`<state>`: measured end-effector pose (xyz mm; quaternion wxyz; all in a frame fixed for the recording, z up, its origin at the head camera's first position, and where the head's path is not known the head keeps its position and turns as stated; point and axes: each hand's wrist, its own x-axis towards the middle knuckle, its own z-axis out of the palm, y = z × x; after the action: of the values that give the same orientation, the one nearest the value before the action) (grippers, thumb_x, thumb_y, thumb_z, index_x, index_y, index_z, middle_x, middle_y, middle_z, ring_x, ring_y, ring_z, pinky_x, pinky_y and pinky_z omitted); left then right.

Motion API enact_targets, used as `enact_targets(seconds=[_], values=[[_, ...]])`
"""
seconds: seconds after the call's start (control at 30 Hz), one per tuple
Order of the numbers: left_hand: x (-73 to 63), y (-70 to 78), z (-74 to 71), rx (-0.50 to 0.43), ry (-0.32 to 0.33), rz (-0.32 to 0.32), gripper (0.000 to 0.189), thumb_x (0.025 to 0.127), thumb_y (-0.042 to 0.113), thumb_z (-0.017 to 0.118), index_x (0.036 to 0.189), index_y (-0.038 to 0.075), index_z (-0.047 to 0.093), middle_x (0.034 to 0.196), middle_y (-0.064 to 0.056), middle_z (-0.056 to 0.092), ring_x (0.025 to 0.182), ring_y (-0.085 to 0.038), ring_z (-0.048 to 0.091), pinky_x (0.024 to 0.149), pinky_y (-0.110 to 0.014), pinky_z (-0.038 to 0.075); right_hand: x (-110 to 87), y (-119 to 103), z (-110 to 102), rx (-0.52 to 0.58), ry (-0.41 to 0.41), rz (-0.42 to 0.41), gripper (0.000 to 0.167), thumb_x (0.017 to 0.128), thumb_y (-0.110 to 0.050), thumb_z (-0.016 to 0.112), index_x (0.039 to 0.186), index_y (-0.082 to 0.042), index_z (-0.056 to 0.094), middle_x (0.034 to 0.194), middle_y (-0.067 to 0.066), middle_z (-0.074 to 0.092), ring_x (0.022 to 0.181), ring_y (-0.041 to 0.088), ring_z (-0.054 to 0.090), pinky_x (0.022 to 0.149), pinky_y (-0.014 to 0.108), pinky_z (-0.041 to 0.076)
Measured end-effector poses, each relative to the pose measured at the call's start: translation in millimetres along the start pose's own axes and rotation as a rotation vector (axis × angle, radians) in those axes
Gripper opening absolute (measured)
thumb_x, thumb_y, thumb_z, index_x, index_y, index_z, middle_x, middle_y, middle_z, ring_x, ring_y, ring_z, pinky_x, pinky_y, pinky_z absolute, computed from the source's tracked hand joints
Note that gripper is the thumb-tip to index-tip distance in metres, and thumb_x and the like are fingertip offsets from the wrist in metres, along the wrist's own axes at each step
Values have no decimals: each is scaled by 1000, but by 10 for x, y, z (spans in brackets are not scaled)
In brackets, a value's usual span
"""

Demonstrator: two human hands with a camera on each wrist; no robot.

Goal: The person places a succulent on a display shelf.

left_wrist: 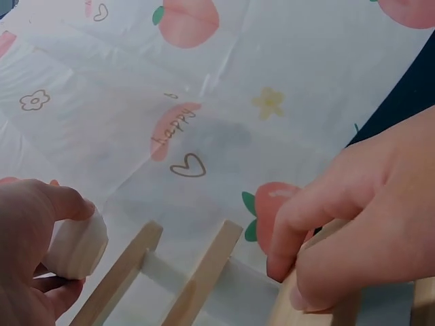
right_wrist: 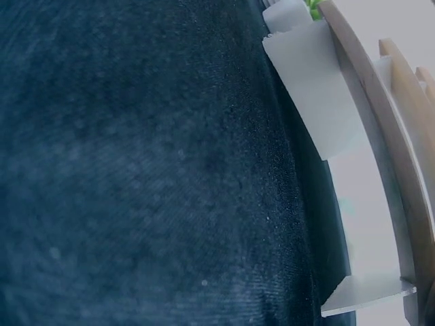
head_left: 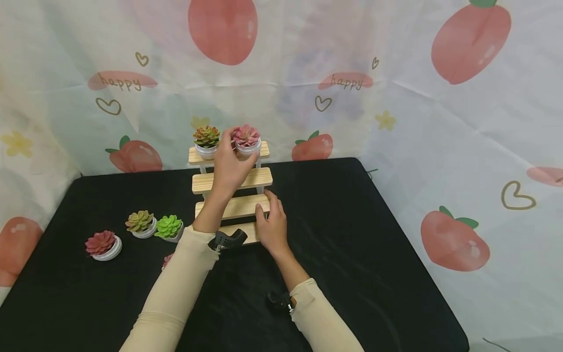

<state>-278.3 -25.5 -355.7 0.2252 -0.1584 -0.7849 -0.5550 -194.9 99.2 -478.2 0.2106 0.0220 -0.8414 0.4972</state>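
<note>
My left hand (head_left: 230,168) grips a pink succulent (head_left: 247,135) in a white pot at the right part of the top tier of a four-step wooden plant stand (head_left: 242,207). Whether the pot touches the tier, I cannot tell. In the left wrist view its white pot (left_wrist: 83,248) shows between thumb and fingers. My right hand (head_left: 273,227) holds the right end of a lower tier, thumb and fingers about the slat. A green-and-red succulent (head_left: 206,136) in a white pot stands at the top tier's left. The right wrist view shows the stand's white side support (right_wrist: 316,88), not the hand.
Left of the stand on the black tablecloth (head_left: 352,254) are a dark red succulent (head_left: 100,242), an olive one (head_left: 139,221) and a bright green one (head_left: 169,226), all potted. A pink one (head_left: 166,260) is mostly hidden by my left sleeve. A printed curtain (head_left: 281,58) hangs behind.
</note>
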Motion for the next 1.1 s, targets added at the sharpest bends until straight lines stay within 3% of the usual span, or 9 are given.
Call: enact_targets(seconds=[0.17, 0.53, 1.1], values=[[60, -5, 25, 64, -5, -18, 74, 88, 12, 83, 149, 0, 42, 143, -19, 53, 131, -30, 53, 103, -44, 49, 1, 1, 14, 0, 0, -1, 48, 101, -24, 59, 146, -7, 54, 135, 15, 59, 123, 33, 58, 100, 51, 46], [88, -38, 84, 128, -2, -29, 73, 90, 12, 82, 149, 0, 42, 143, -20, 52, 135, -30, 50, 109, -41, 42, -12, -3, 11, -7, -3, -3, 48, 101, -23, 59, 146, -8, 53, 133, 15, 59, 121, 31, 59, 99, 51, 47], [75, -37, 106, 167, -25, -53, 81, 93, 13, 79, 158, 2, 33, 152, -20, 47, 142, -30, 44, 115, -42, 36, 7, 14, 10, -6, -9, -10, 49, 102, -23, 58, 147, -6, 53, 137, 15, 58, 126, 32, 57, 102, 52, 45]])
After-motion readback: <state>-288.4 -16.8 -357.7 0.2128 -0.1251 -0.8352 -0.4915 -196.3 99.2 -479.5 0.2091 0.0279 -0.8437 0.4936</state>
